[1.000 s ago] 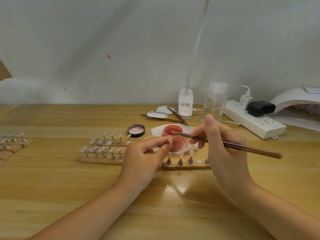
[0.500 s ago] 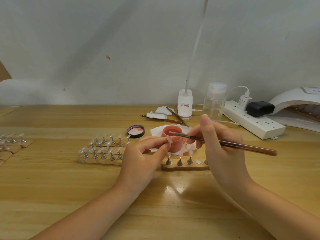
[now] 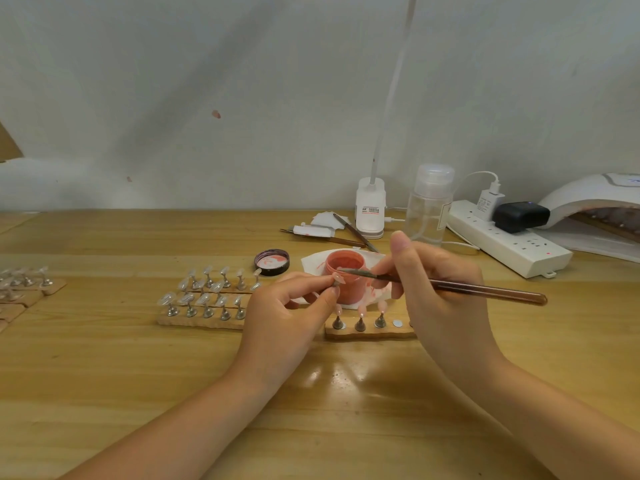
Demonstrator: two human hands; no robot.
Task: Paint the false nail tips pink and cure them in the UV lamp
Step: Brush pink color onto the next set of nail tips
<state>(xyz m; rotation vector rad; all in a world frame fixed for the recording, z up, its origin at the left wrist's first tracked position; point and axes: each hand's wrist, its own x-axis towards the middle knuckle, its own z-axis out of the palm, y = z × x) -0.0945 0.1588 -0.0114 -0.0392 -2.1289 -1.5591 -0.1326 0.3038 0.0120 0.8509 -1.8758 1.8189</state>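
Observation:
My left hand (image 3: 282,315) pinches a small nail tip (image 3: 337,278) on its stand between thumb and forefinger, just left of the open pink paint jar (image 3: 346,280). My right hand (image 3: 440,296) grips a brown brush (image 3: 485,289), its bristle end lying over the jar beside the held tip. Below the jar a cork strip (image 3: 370,333) carries three pink-painted tips on metal stands and one bare round magnet. The white UV lamp (image 3: 595,206) sits at the far right edge.
Two cork strips of clear tips (image 3: 204,308) lie left of my left hand, more strips (image 3: 24,284) at the far left edge. The jar lid (image 3: 272,262), spare brushes (image 3: 353,233), a clear pump bottle (image 3: 429,202), a lamp base (image 3: 370,209) and a power strip (image 3: 509,242) stand behind.
The brush tip has drawn down from the jar's mouth to the nail tip pinched in my left hand. My left hand has hardly moved.

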